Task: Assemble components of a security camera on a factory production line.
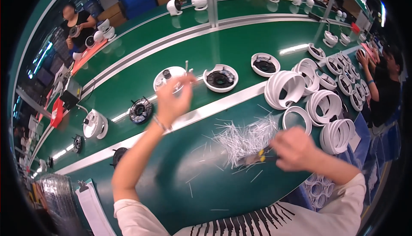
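My left hand (174, 101) reaches over the green conveyor, its fingers closed in a pinch beside a white round housing (162, 81). A thin white cable end (186, 66) stands up by the fingertips. Whatever the pinch holds is too small to make out. On the right, my right hand (296, 149) is curled at the edge of a loose pile of thin white plastic strips (246, 137). A tool with yellow parts (261, 155) lies at the pile's near side, close to these fingers. Blur and the fingers hide what the right hand grips.
White rings (296, 118) and stacked ring covers (324, 105) crowd the right. Along the belt sit open white housings (229, 86), a black round part (140, 110) and a white unit (95, 124). A clipboard (92, 206) lies lower left. Co-workers sit at far left and right.
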The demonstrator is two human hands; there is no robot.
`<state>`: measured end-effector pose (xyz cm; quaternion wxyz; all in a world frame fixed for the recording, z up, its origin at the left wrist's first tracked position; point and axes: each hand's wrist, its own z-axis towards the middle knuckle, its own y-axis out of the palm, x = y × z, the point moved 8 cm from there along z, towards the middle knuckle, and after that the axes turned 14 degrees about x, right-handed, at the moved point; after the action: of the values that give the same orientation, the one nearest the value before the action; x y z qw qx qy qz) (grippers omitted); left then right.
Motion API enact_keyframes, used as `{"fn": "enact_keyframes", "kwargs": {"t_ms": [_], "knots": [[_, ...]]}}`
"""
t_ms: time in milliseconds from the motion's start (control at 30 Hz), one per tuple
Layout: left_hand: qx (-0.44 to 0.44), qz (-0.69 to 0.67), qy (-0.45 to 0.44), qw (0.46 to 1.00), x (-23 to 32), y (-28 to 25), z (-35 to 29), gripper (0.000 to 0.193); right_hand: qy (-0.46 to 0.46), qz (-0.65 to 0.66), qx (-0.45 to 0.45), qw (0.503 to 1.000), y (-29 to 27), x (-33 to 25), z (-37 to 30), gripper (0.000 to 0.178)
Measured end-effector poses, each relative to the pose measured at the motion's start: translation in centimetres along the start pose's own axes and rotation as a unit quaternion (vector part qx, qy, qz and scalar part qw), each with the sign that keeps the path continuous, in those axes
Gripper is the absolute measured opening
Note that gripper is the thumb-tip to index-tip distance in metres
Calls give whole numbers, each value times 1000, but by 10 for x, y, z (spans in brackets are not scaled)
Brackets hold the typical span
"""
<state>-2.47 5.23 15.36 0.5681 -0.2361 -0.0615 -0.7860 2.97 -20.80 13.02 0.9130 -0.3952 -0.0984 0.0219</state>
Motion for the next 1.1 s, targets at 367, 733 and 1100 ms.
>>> {"fn": "enact_keyframes", "kwargs": {"t_ms": [367,733,1100], "knots": [[-303,397,-70,864,-160,80,20,27,208,-18,-117,971,110,154,139,40],[-265,214,-124,932,-152,60,41,17,237,35,-175,955,185,169,150,49],[-264,232,-95,931,-130,77,43,17,229,22,-214,949,180,166,150,47]]}}
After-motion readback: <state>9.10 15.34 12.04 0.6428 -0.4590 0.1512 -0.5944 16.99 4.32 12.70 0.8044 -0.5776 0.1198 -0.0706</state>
